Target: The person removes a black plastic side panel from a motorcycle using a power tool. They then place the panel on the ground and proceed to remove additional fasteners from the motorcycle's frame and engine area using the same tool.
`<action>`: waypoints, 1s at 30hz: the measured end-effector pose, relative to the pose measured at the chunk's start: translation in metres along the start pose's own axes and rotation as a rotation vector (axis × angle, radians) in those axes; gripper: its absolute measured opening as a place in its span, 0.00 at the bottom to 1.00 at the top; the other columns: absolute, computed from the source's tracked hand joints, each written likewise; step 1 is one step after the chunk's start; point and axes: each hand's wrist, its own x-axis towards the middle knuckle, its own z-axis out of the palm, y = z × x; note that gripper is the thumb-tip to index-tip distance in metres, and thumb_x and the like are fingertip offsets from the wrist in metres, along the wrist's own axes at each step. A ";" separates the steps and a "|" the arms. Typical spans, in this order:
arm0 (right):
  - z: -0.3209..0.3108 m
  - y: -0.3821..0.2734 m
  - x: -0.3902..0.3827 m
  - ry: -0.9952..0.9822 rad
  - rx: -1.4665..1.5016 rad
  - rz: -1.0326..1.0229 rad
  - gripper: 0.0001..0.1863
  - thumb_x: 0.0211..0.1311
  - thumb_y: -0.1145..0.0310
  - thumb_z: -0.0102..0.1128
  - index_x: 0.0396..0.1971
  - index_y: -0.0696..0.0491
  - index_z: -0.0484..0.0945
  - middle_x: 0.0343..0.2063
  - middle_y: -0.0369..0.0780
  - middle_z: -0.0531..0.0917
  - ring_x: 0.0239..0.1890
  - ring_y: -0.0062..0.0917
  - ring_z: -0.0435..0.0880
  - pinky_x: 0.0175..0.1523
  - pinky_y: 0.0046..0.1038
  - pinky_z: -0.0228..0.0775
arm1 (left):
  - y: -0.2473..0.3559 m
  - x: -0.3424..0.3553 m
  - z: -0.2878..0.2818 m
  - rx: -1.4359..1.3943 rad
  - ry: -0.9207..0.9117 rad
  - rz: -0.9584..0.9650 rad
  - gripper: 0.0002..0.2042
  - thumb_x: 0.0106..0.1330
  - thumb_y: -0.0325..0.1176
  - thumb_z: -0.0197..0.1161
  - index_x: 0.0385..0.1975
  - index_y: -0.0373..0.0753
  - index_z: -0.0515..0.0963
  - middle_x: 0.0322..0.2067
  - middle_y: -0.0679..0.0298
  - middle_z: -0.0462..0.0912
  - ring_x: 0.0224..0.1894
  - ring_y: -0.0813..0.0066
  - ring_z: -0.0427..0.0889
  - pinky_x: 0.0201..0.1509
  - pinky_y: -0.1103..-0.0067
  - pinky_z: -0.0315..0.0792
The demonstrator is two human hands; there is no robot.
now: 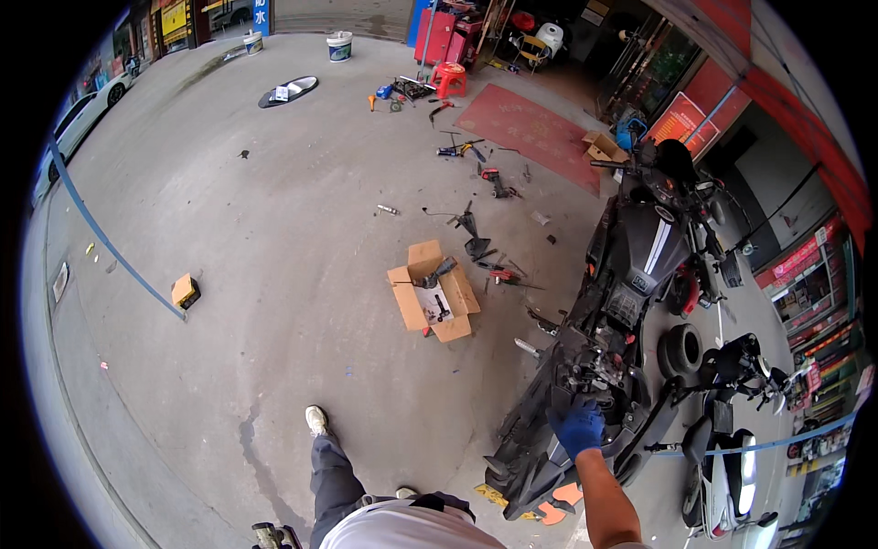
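Note:
My right hand (578,428), in a blue glove, reaches over the rear part of a dark motorcycle (660,238). It rests at the opened seat area (585,371), where dark inner parts and cables lie exposed. Its fingertips go in among those parts, so I cannot make out whether they grip anything. My left hand is out of view. At the lower edge, left of my leg, part of a dark object (274,535) shows, too cut off to name. An open cardboard box (410,316) on the ground to the left of the motorcycle holds a power tool and small parts.
Loose tools and dark parts, including a red and black power tool (497,183), lie beyond the box. A red stool (448,80) and red mat (530,137) are farther off. Right of the motorcycle are a tire (679,349) and a white scooter (722,467).

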 end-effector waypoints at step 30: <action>0.031 -0.069 0.128 -0.388 0.065 0.932 0.21 0.59 0.49 0.52 0.40 0.50 0.81 0.39 0.50 0.82 0.45 0.46 0.80 0.49 0.44 0.73 | 0.772 0.356 0.022 0.258 -0.339 0.352 0.32 0.43 0.26 0.74 0.45 0.45 0.60 0.28 0.57 0.77 0.16 0.64 0.77 0.14 0.67 0.76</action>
